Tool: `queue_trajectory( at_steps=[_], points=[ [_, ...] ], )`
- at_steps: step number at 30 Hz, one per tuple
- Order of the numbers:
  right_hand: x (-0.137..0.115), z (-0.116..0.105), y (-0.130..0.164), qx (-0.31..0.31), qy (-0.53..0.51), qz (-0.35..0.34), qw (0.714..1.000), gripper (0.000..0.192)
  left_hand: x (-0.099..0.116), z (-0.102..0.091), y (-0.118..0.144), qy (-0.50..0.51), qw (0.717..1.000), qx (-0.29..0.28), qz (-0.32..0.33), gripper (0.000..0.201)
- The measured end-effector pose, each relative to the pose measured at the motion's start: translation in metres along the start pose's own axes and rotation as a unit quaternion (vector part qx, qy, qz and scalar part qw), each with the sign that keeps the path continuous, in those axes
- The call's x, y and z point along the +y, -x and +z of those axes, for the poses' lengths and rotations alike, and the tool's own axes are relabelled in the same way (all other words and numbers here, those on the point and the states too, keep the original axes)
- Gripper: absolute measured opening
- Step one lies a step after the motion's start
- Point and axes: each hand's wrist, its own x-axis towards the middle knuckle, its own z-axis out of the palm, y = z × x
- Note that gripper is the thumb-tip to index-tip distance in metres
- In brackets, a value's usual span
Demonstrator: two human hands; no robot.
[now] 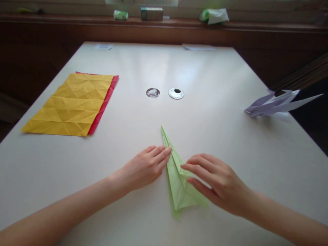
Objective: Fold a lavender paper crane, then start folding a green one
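A light green folded paper (pixel 176 184) lies on the white table in front of me, its narrow tip pointing away and its wider, layered end toward me. My left hand (pixel 150 164) rests on its left edge near the tip, fingers extended and lying flat on the folds. On the other side, my right hand (pixel 215 177) is at the paper's right edge, with thumb and fingers apart and the fingertips at a raised flap. Whether the right fingertips press on the flap or just touch it, I cannot tell.
Creased yellow paper (pixel 69 106) lies over a red sheet (pixel 102 109) on the left. A folded lilac paper figure (pixel 276 104) stands by the table's right edge. Two round holes, one with a metal ring (pixel 172 95), are in the table (pixel 128 218). Small packets line the ledge (pixel 179 24) behind.
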Motion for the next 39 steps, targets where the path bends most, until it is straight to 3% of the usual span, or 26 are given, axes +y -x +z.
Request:
queue_trajectory(
  at_steps=[5,10,28,39],
  points=[
    [0.045,0.010,-0.027,0.006,0.011,-0.053,0.999,0.031,-0.004,0.003,0.004,0.029,0.999,0.034,-0.001,0.036],
    [0.065,0.020,-0.041,-0.018,0.039,-0.103,0.994,0.034,-0.005,0.005,0.005,0.039,0.998,0.041,-0.007,0.036],
    [0.087,0.020,-0.073,-0.022,0.102,-0.125,0.987,0.033,-0.006,0.007,0.005,0.064,0.997,0.050,-0.012,0.034],
    [0.087,0.025,-0.074,-0.007,0.105,-0.115,0.988,0.033,-0.004,0.006,0.004,0.055,0.997,0.046,-0.017,0.034]
  ],
)
